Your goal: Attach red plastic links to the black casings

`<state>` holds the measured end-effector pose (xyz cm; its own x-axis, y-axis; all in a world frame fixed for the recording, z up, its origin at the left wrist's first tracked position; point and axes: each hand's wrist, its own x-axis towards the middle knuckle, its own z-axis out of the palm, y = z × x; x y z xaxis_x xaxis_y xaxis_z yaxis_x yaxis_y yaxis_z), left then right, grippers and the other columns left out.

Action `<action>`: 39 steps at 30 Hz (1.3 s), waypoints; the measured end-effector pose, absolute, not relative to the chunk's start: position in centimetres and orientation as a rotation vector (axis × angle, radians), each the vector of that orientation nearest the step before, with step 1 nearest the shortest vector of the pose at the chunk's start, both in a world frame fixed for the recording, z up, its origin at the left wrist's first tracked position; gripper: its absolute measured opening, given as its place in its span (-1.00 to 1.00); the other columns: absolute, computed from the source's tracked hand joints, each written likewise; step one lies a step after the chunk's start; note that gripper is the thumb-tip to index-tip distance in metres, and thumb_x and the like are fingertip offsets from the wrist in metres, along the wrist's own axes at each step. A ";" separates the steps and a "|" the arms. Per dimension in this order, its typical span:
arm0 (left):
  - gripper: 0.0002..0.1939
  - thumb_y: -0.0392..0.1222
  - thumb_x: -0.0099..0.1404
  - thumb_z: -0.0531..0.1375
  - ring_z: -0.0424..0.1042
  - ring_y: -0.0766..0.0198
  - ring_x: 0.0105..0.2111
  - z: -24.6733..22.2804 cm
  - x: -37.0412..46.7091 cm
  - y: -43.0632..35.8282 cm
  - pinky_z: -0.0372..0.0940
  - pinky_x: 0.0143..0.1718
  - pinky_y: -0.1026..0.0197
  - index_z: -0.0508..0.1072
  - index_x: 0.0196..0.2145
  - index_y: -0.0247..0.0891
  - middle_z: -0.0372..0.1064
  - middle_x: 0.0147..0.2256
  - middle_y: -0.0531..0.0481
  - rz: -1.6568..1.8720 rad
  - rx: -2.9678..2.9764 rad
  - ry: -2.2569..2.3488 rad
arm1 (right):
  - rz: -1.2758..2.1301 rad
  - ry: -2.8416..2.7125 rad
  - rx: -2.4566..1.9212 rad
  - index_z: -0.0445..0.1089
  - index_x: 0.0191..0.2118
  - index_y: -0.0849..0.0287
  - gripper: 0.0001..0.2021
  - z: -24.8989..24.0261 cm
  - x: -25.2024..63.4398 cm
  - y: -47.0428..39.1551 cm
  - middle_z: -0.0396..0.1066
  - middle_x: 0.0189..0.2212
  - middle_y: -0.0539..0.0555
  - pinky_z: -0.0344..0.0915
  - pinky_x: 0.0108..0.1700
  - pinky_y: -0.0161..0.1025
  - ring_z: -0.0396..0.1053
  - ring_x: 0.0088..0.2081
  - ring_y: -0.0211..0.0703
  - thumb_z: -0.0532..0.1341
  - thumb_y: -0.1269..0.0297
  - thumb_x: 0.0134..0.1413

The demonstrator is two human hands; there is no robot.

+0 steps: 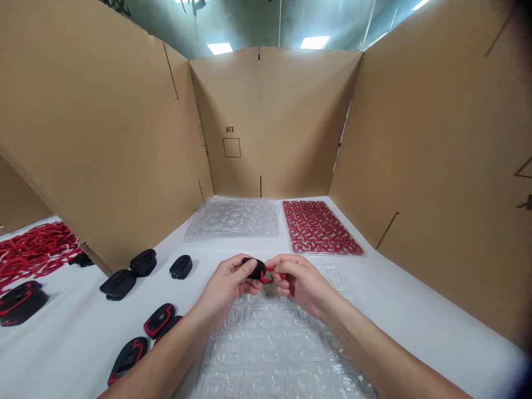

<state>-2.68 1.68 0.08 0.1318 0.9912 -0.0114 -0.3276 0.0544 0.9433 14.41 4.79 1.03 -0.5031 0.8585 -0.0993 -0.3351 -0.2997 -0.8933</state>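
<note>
Between finger and thumb, my left hand [233, 279] grips a small black plastic shell [254, 269]. My right hand [296, 277] pinches a red trim strip [268, 276], whose lower part meets the shell's right end. Whether the strip is seated in the shell cannot be made out. Both hands are held over a clear moulded tray [266, 349] with rows of shaped pockets. Left of my left forearm lie black shells with red trim, one [160, 320] by the wrist and another [128, 359] nearer me, with a third partly hidden by the arm.
Plain black shells [181, 267] sit farther left, near a stack with red trim [22, 302]. A heap of red strips [37, 249] lies at the far left. Behind are stacked clear trays [235, 217] and a tray filled with red parts [322, 227]. Cardboard walls [276, 122] surround the white table.
</note>
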 end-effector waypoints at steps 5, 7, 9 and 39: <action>-0.73 -0.09 0.14 0.37 0.50 0.32 -0.42 0.2 -2.7 1.5 0.36 -0.42 0.35 0.55 -0.27 -0.33 0.54 -0.33 -0.09 1.221 0.943 0.855 | 1.807 -0.955 -0.759 0.49 -0.35 0.25 -0.74 0.9 14.5 5.1 0.43 -0.57 0.01 0.16 -0.50 -0.39 0.27 -0.55 -0.35 0.45 0.25 -0.20; -0.73 -0.11 0.13 0.38 0.52 0.27 -0.37 0.2 -2.7 1.5 0.38 -0.38 0.33 0.57 -0.25 -0.33 0.55 -0.29 -0.10 1.246 0.927 0.856 | 1.753 -0.927 -0.706 0.49 -0.32 0.21 -0.70 0.9 14.6 5.3 0.51 -0.44 0.06 0.27 -0.38 -0.36 0.36 -0.46 -0.32 0.47 0.20 -0.20; -0.72 -0.12 0.12 0.38 0.53 0.25 -0.35 0.2 -2.6 1.5 0.38 -0.37 0.32 0.57 -0.23 -0.32 0.55 -0.26 -0.11 1.254 0.918 0.861 | 1.712 -0.967 -0.650 0.50 -0.32 0.22 -0.70 0.8 14.6 5.3 0.53 -0.36 0.08 0.31 -0.29 -0.32 0.40 -0.40 -0.30 0.48 0.19 -0.20; -0.79 -0.13 0.13 0.33 0.39 0.31 -0.44 0.0 -2.3 1.3 0.23 -0.46 0.32 0.59 -0.31 -0.31 0.49 -0.42 -0.02 1.288 1.107 0.989 | 1.612 -1.206 -0.679 0.48 -0.25 0.18 -0.67 0.2 14.2 4.8 0.40 -0.46 -0.01 0.16 -0.42 -0.32 0.30 -0.45 -0.28 0.36 0.01 -0.02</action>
